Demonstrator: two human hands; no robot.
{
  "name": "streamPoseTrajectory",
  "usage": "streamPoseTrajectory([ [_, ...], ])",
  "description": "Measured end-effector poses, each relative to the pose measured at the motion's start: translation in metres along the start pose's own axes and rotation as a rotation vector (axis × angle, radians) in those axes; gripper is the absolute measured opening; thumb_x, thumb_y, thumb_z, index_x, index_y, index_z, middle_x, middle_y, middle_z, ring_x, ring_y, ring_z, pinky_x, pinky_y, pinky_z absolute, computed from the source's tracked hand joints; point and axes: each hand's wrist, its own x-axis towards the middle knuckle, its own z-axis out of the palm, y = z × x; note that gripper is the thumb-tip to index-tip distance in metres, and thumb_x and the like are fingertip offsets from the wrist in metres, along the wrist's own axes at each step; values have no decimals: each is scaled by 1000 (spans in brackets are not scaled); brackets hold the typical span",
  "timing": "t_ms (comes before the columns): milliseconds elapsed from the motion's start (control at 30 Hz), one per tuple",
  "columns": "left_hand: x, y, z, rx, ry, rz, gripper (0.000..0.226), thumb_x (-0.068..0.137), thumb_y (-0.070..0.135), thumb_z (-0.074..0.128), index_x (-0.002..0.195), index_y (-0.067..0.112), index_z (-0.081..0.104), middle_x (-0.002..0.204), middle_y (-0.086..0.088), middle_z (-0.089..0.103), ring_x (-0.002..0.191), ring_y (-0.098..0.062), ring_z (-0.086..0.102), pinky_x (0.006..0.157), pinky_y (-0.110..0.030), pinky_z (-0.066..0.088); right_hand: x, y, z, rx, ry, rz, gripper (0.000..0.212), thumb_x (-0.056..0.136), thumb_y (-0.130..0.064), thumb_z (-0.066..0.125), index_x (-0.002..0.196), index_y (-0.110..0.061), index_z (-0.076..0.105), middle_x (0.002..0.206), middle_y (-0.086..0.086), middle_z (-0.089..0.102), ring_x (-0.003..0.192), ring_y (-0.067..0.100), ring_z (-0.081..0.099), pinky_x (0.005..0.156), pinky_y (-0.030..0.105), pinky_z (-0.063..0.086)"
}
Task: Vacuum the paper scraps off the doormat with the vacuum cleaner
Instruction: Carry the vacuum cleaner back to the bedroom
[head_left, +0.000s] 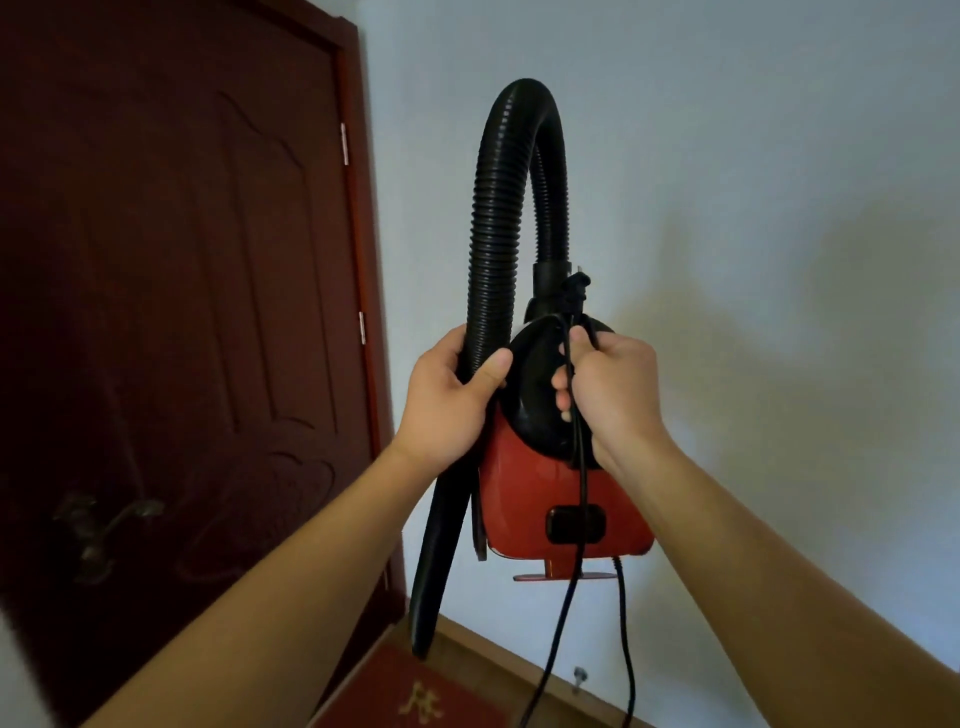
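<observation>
The left hand (447, 395) is curled round the black hose (498, 234); the right hand (608, 395) is wrapped about the handle and cord (577, 467) of the red vacuum cleaner (519, 499). The machine is held aloft, nozzle (436, 571) off the doormat (395, 696) below. Vacuuming is judged not yet begun; no paper scraps can be made out.

We see a red vacuum cleaner (519, 499) with black top, black ribbed hose (498, 218) and black cord (583, 499); dark red-brown door (182, 260); pale bluish wall (753, 156); red doormat (374, 675) with gold marking.
</observation>
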Motion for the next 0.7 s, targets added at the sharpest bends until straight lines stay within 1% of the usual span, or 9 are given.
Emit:
streamPoseTrajectory([
  [100, -9, 5, 2, 66, 40, -39, 9, 93, 26, 64, 92, 16, 64, 79, -3, 68, 73, -15, 63, 73, -30, 51, 3, 4, -8, 8, -71, 18, 33, 104, -23, 49, 85, 1, 64, 54, 4, 57, 43, 18, 49, 44, 29, 41],
  [167, -14, 11, 0, 108, 72, -56, 9, 93, 25, 64, 92, 16, 65, 80, -3, 69, 74, -16, 64, 73, -31, 52, 4, 6, -8, 9, -121, 14, 34, 103, -22, 49, 83, 1, 63, 55, 5, 58, 43, 18, 50, 45, 29, 41],
  [233, -21, 17, -5, 147, 113, -73, 5, 96, 20, 66, 91, 23, 65, 78, 4, 69, 72, -12, 64, 72, -28, 51, 2, 7, -4, 5, -176, 3, 35, 103, -21, 49, 82, 2, 63, 55, 6, 58, 42, 18, 50, 44, 28, 42],
  [300, -28, 26, -14, 216, 154, -71, 17, 99, 11, 65, 91, 26, 65, 75, 14, 68, 70, -4, 62, 70, -21, 49, -1, 6, 4, 19, -232, 7, 34, 104, -20, 48, 83, 3, 62, 55, 6, 58, 42, 18, 50, 43, 27, 42],
  [333, -33, 30, -20, 248, 170, -71, 18, 99, 9, 64, 91, 26, 64, 74, 17, 67, 70, -1, 61, 70, -19, 48, -4, 4, 10, 30, -261, 15, 34, 104, -20, 47, 84, 3, 62, 55, 6, 58, 42, 18, 50, 43, 28, 41],
  [400, -44, 42, -35, 291, 211, -76, 15, 98, 11, 65, 94, 25, 65, 75, 20, 67, 72, 0, 61, 72, -18, 48, -13, -1, 25, 50, -318, 26, 34, 104, -19, 47, 84, 3, 63, 55, 6, 58, 42, 18, 49, 43, 29, 41],
  [500, -61, 61, -62, 337, 279, -83, 11, 97, 17, 65, 95, 27, 64, 77, 17, 69, 74, -2, 63, 73, -19, 49, -33, -8, 51, 87, -393, 39, 34, 104, -19, 47, 82, 3, 62, 53, 5, 57, 42, 19, 48, 44, 30, 41],
  [567, -74, 74, -84, 369, 318, -86, 6, 95, 22, 65, 94, 28, 64, 77, 13, 70, 74, -5, 65, 73, -20, 50, -52, -15, 70, 119, -443, 56, 34, 104, -19, 47, 80, -2, 63, 53, 5, 57, 41, 18, 48, 43, 30, 40],
  [700, -105, 100, -134, 445, 387, -85, 12, 98, 17, 65, 96, 28, 64, 79, 11, 71, 77, -6, 66, 75, -21, 50, -97, -29, 109, 163, -538, 90, 32, 104, -19, 48, 83, -1, 63, 56, 7, 57, 41, 17, 47, 42, 30, 40],
])
